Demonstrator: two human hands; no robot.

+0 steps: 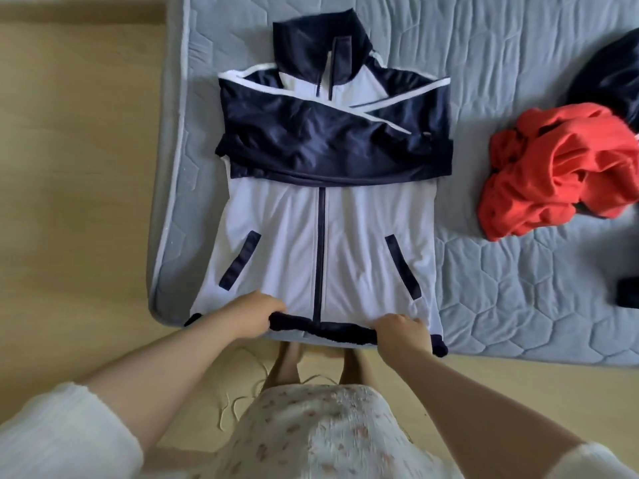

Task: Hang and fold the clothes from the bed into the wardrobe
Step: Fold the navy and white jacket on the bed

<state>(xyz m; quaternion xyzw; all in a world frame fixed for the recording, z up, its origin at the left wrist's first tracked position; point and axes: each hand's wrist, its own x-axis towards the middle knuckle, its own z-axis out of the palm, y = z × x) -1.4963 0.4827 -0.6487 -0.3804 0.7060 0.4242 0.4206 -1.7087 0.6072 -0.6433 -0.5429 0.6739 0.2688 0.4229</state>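
A white and navy zip-up track jacket [328, 216] lies flat and front up on the pale grey quilted mattress [518, 288], its navy stand-up collar at the far end and its hem at the near edge. Both navy sleeves with white stripes are folded across the chest, one over the other. A navy zip runs down the middle of the white body between two slanted navy pocket trims. The navy hem band is bunched and gripped by the left hand [256, 312] and the right hand [401, 331]. Well apart to the right lies a crumpled orange-red garment [553, 167], touching a dark navy garment [612, 74] cut off by the frame edge.
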